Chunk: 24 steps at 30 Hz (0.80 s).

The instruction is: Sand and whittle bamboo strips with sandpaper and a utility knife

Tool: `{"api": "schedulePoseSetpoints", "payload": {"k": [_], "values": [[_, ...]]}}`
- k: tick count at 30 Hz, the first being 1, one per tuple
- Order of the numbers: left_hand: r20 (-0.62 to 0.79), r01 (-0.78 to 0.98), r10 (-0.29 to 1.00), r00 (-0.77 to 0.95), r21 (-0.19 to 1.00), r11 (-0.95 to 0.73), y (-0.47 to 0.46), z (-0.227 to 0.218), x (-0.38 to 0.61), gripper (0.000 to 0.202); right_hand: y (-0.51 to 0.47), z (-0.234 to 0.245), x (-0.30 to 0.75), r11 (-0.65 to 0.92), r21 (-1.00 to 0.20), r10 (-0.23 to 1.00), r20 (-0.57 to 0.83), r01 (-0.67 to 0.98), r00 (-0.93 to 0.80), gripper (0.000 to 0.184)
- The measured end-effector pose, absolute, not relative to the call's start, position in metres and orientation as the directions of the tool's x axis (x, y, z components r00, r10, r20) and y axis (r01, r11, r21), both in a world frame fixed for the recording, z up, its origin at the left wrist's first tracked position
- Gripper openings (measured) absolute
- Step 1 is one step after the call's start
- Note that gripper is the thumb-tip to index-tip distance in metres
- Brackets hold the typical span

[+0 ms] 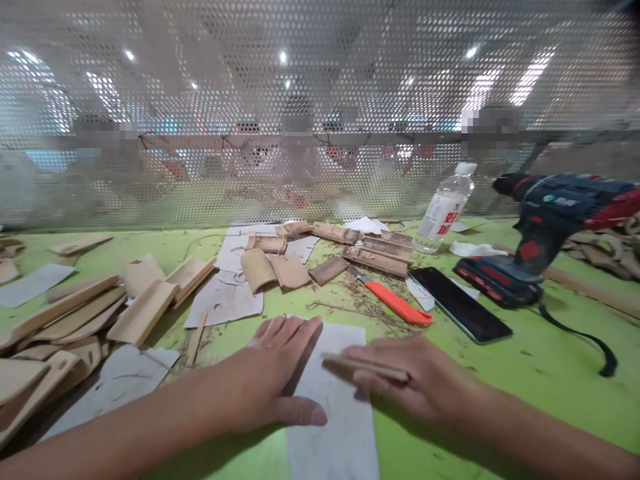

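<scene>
My left hand (283, 373) lies flat on a white sheet (345, 440), palm down, with the thumb spread apart from the fingers. My right hand (420, 380) is closed on a small, thin bamboo piece (367, 368) and holds it on or just above the right part of the sheet; contact cannot be made out. The right hand is slightly blurred. Beyond the hands, a utility knife (397, 303) with an orange handle lies near a black-screened phone (460, 303). Several curved bamboo pieces (290, 270) rest on other pale sheets (225, 300).
A cordless drill (555, 220) stands on its battery at the right, its strap trailing. Beside it a clear bottle (445, 210) leans. Many bamboo pieces (75, 313) are heaped at the left. Perforated sheeting (320, 173) closes off the back of the green table (565, 413). Shavings are scattered mid-table.
</scene>
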State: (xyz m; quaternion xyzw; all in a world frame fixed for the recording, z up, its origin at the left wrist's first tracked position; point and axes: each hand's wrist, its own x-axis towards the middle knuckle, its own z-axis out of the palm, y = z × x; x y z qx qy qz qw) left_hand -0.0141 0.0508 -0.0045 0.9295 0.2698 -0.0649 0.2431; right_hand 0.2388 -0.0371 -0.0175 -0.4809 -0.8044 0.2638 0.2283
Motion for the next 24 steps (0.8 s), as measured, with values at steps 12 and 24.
{"api": "schedulePoseSetpoints", "payload": {"k": [12, 24], "values": [[-0.262, 0.531, 0.463, 0.847, 0.446, -0.72, 0.051, -0.001, -0.015, 0.101, -0.03, -0.017, 0.259, -0.048, -0.994, 0.95, -0.076, 0.098, -0.302, 0.052], [-0.263, 0.528, 0.458, 0.849, 0.418, -0.739, 0.049, 0.002, -0.013, 0.101, -0.036, -0.029, 0.25, -0.089, -0.988, 0.878, -0.02, -0.123, -0.478, 0.047]]}}
